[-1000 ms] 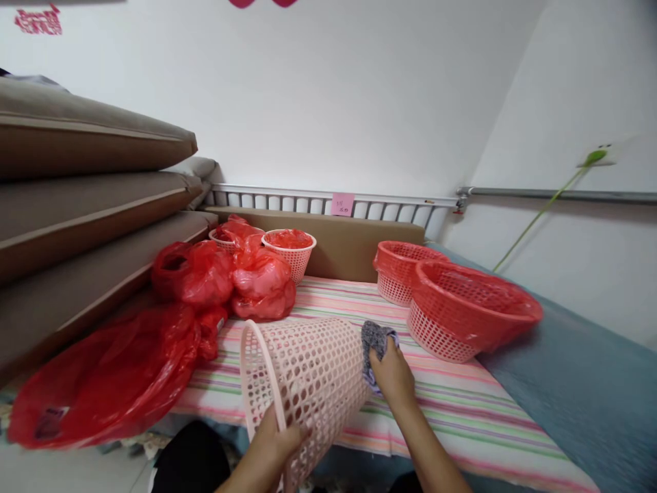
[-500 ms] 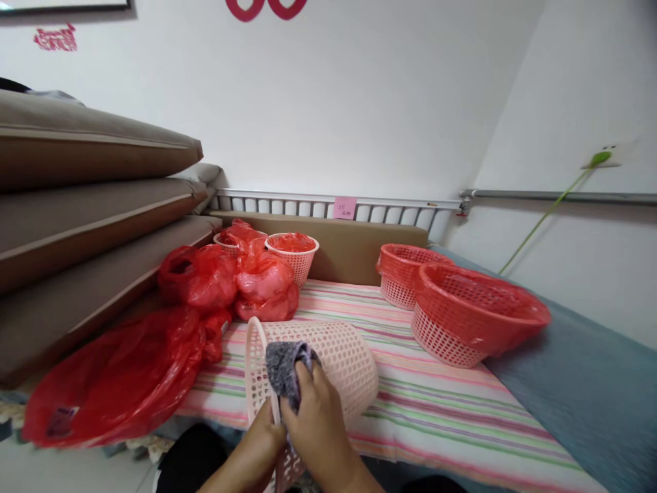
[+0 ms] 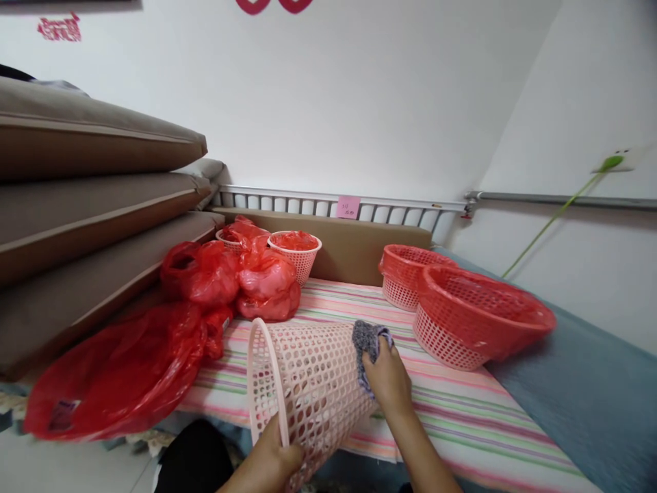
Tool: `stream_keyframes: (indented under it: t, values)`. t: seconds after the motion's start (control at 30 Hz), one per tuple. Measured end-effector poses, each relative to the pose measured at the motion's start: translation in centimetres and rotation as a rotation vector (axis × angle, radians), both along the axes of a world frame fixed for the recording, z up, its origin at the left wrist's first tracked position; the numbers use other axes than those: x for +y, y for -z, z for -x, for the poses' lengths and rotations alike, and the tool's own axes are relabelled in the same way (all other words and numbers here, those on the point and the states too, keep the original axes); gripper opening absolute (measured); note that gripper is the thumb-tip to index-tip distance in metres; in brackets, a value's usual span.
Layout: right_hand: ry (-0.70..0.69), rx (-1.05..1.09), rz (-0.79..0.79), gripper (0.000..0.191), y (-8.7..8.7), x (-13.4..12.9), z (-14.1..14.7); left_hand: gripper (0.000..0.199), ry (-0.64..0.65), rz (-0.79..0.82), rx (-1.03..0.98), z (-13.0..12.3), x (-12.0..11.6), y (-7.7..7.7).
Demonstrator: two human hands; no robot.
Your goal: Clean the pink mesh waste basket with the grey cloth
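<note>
A pale pink perforated plastic wastebasket (image 3: 318, 383) lies on its side in front of me, its open mouth facing left. My left hand (image 3: 277, 452) grips the rim at the lower side, with the thumb outside and the fingers partly hidden inside the mouth. A grey cloth (image 3: 366, 346) with a lilac edge is bunched in my right hand (image 3: 387, 376), which presses it against the basket's base end at the right. Beneath the basket spreads a striped cloth (image 3: 452, 424).
Several red plastic bags (image 3: 128, 376) lie to the left, beside stacked brown cushions (image 3: 97, 205). A bag-lined basket (image 3: 300, 260) stands at the back. Two red-lined baskets, including a larger one (image 3: 452, 335), stand at the right. Behind runs a white radiator (image 3: 308, 204).
My right hand has moved the grey cloth from the rim along the basket to its base end at the right. My left hand still holds the rim.
</note>
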State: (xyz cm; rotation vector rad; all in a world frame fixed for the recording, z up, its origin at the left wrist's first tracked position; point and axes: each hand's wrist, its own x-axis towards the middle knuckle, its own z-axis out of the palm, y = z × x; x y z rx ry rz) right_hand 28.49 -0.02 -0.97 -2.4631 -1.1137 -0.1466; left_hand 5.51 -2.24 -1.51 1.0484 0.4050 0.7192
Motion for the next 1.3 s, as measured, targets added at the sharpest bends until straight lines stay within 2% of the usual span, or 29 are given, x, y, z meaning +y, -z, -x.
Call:
stream_keyframes:
  t: [0.13,0.33,0.47,0.6,0.7,0.77,0.83,0.97,1.07,1.17,1.3]
  values:
    - [0.036,0.013,-0.005,0.039,0.0,-0.2,-0.4,0.071,0.027,0.033,-0.06,0.0,0.3,1.4]
    - [0.027,0.085,-0.018,0.041,-0.6,-0.1,0.8,0.062,0.054,-0.092,-0.016,0.4,1.1,2.3]
    - [-0.188,0.034,-0.118,0.046,-1.2,-0.9,6.0,0.059,-0.001,-0.006,-0.005,0.2,1.0,2.2]
    - [-0.461,-0.003,-0.182,0.045,-2.0,-2.6,12.9,0.051,-0.164,-0.006,0.117,0.3,0.5,2.2]
    - [-0.548,-0.028,-0.176,0.043,-2.3,-3.4,15.0,0.043,-0.192,-0.026,0.223,0.6,0.0,1.9]
    - [-0.546,-0.036,-0.163,0.043,-2.2,-3.1,13.9,0.047,-0.154,-0.035,0.186,0.8,-0.2,1.5]
    - [-0.484,-0.05,-0.145,0.043,-1.9,-2.3,11.0,0.053,-0.088,-0.039,0.116,0.9,-0.2,1.2]
    - [-0.154,-0.035,-0.053,0.039,-1.3,-0.9,3.3,0.058,0.023,-0.099,0.062,0.8,0.0,0.9]
    - [-0.023,-0.02,-0.006,0.037,-0.8,-1.0,-0.6,0.059,0.119,-0.212,0.104,0.5,0.2,0.5]
    - [0.033,-0.008,0.019,0.036,-0.2,-1.5,-1.6,0.061,0.142,-0.258,0.14,0.5,0.4,0.3]
    - [0.071,0.02,0.037,0.04,0.3,-1.5,-1.3,0.07,0.137,-0.182,0.09,0.9,0.9,0.7]
